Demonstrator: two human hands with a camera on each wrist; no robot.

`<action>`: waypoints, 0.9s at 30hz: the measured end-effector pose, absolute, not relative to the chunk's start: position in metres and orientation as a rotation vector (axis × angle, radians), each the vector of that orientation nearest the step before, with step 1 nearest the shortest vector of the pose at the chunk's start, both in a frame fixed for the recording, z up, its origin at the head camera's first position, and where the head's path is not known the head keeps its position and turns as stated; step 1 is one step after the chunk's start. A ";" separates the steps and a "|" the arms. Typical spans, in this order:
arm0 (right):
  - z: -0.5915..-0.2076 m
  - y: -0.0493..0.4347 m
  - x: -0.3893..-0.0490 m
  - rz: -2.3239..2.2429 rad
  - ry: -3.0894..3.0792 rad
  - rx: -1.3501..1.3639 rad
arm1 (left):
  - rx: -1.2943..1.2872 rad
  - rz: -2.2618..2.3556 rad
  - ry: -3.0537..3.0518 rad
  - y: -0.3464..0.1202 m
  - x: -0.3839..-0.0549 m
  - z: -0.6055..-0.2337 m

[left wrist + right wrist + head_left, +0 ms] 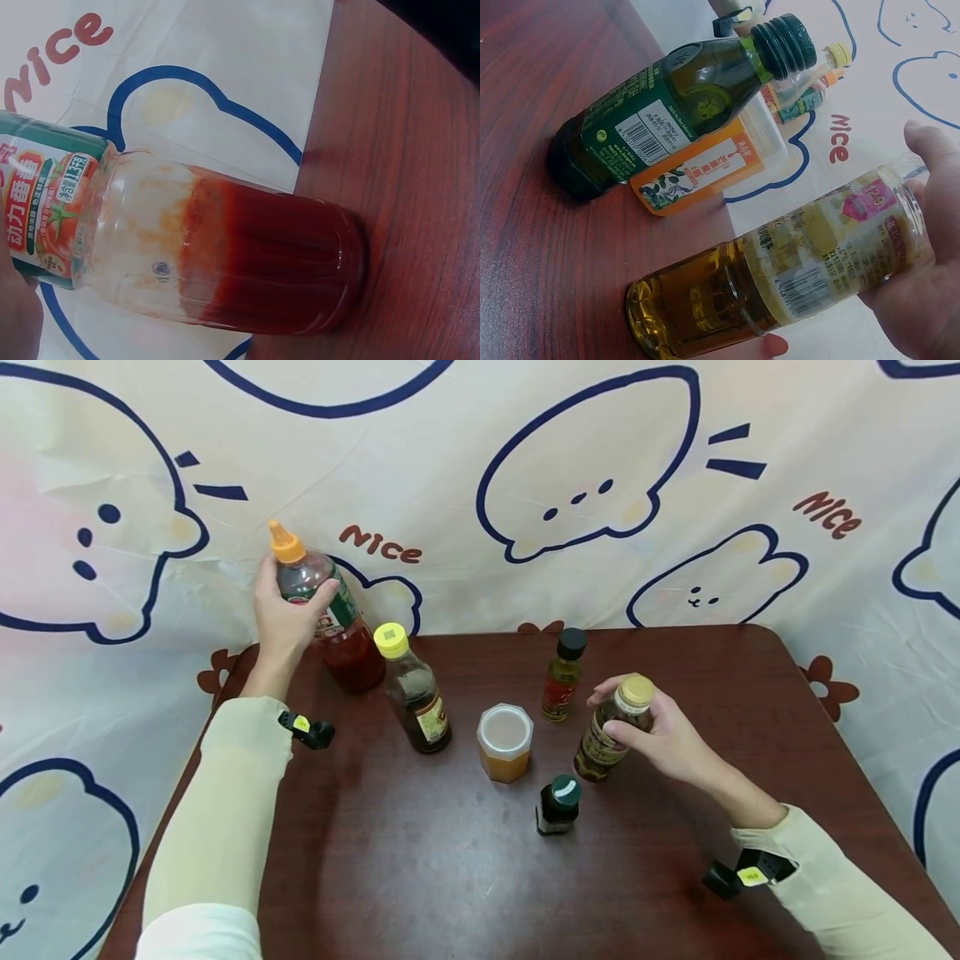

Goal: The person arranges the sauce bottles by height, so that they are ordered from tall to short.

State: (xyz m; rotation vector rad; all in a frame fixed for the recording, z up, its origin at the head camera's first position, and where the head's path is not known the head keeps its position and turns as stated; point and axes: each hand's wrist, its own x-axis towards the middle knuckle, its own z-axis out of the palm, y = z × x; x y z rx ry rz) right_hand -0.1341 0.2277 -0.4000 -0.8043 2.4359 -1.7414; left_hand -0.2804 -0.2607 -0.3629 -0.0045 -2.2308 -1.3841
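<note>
My left hand (288,614) grips the upper part of a ketchup bottle (352,656) with an orange nozzle cap, at the table's back left. Dark red sauce fills its lower part in the left wrist view, where the green label shows a tomato. On the right, my right hand (667,735) holds a glass bottle (705,300) with a yellow cap and amber liquid inside, fingers and thumb round its upper half. Beside that bottle stand a dark green oil bottle (667,109) and a small black-capped bottle (562,677) with a red label.
A yellow-capped bottle of dark liquid (420,706) stands right of the ketchup. A lidded jar with orange contents (505,747) sits mid-table. Behind the brown table (420,860) hangs a patterned cloth (435,468).
</note>
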 end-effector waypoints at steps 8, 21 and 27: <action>-0.400 0.227 -0.134 -1.744 2.434 -0.811 | -0.033 -1.405 -2.269 -0.265 -0.274 -0.358; -0.401 0.227 -0.133 -1.750 2.433 -0.812 | -0.080 -1.414 -2.262 -0.270 -0.265 -0.355; -0.400 0.228 -0.133 -1.745 2.432 -0.811 | -0.137 -1.410 -2.261 -0.275 -0.253 -0.356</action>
